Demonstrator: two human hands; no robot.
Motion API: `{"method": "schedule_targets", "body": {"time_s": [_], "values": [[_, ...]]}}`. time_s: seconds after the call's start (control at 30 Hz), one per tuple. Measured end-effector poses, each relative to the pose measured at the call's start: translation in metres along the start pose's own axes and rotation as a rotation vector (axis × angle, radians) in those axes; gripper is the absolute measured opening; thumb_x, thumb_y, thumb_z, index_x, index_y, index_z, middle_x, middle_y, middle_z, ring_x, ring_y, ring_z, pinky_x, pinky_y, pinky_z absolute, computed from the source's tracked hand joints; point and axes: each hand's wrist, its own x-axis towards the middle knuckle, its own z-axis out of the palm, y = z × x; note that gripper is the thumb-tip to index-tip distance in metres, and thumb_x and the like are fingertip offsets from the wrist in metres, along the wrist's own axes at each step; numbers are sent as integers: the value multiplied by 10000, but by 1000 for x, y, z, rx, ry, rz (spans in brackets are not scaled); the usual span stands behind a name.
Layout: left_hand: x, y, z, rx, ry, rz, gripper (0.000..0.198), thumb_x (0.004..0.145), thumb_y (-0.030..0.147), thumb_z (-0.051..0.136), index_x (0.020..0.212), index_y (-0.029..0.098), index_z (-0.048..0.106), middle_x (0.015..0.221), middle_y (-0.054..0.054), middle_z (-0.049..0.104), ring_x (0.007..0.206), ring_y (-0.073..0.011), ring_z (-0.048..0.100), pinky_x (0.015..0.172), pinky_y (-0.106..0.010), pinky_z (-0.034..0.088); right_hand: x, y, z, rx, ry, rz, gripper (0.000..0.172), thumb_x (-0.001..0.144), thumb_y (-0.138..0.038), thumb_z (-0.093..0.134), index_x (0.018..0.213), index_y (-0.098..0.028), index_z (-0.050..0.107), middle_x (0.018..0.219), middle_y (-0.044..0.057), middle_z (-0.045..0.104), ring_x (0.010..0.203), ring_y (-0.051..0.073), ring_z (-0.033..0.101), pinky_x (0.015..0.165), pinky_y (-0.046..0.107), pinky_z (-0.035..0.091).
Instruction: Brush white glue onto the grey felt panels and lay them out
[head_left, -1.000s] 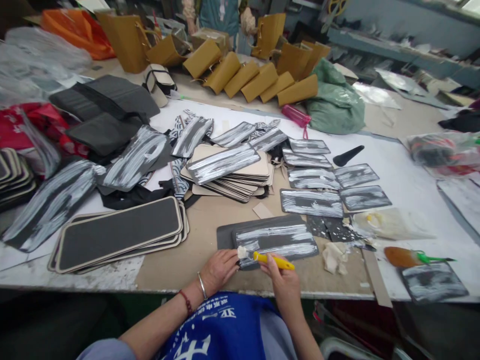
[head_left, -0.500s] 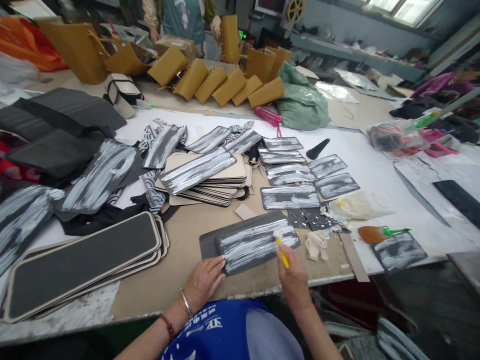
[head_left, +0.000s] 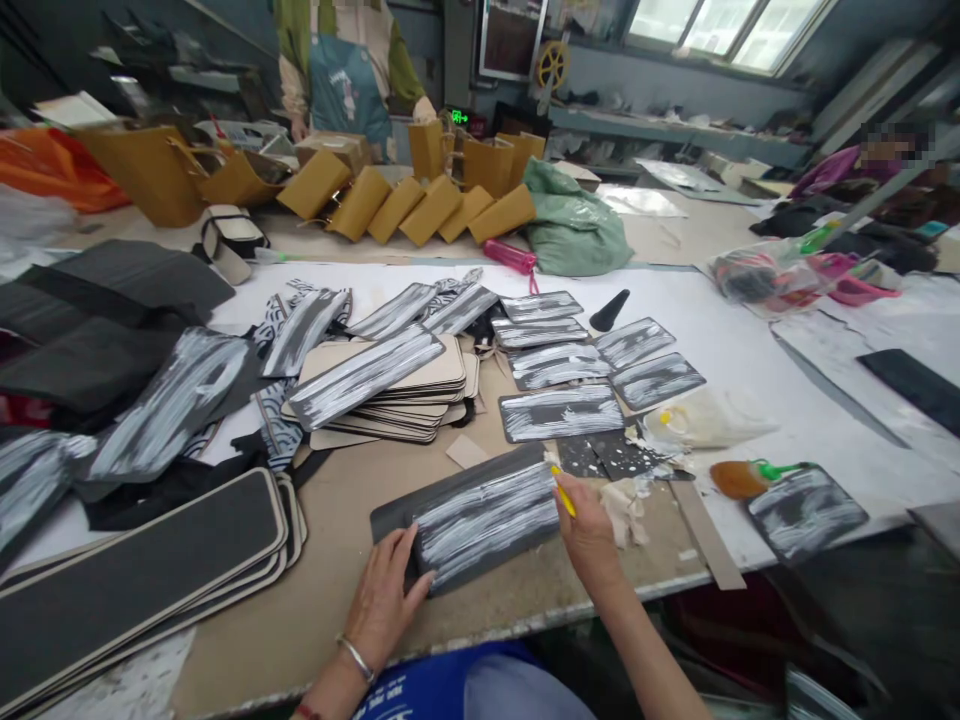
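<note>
Head view: cluttered worktop.
Dark boards: pale-edged, stacked at the front left.
Left hand: grip spread, fingers touching the left end of the streaked panel.
Streaked panel: between the hands, lying on a dark sheet.
Right hand: grip closed around a yellow-handled brush at the panel's right end.
Small panel: likewise streaked, well to the right.

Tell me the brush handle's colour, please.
The brush handle is yellow, as the head view shows.
</note>
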Motion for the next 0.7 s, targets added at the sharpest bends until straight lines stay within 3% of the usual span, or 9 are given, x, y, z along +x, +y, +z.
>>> {"method": "schedule_targets", "body": {"time_s": [0.17,0.23,0.33,0.4,0.47,0.6,0.7], "values": [[-2,1,4,14,-55,-10,497,806,338,513,1279,229,407,1114,-96,523,1035,-258,521,887,-457,465,-21,-36,-5,336,-180,-46,261,876,-212,457,1107,-206,579,1049,77,637,999,183,585,873,333,489],[-2,3,1,12,-71,-26,513,808,336,512,1291,217,387,1124,-102,509,1047,-258,507,901,-456,453,-34,-52,-18,456,-204,78,232,857,-224,491,1060,-218,605,1008,62,651,960,181,602,857,322,496],[-1,8,-1,20,-88,-56,538,806,331,516,1304,200,359,1127,-109,498,1048,-261,493,912,-459,439,-53,-62,-29,563,-229,409,205,837,-308,522,963,-202,644,927,66,669,845,194,635,766,316,530],[-1,11,-2,32,-95,-64,540,808,330,513,1309,208,350,1123,-106,497,1044,-262,489,913,-466,432,-64,-57,-30,635,-266,584,242,833,-363,516,928,-186,650,900,68,671,782,192,643,702,306,543],[-1,13,-3,41,-105,-59,539,810,326,512,1312,218,349,1123,-102,499,1044,-263,486,914,-472,424,-71,-47,-30,616,-260,655,277,819,-403,519,915,-178,651,897,66,670,781,197,641,701,315,539],[-1,15,-4,36,-118,-54,546,804,324,523,1310,196,364,1123,-113,502,1051,-270,472,913,-473,419,-71,-18,-44,334,-94,652,328,796,-459,523,917,-185,654,916,64,671,855,223,626,808,369,492],[-1,16,-5,-1,-112,-84,544,799,320,525,1306,192,373,1128,-113,501,1054,-267,468,919,-475,416,-61,-12,-62,216,0,629,338,795,-475,517,920,-192,652,917,60,671,861,223,625,847,381,467]]}}
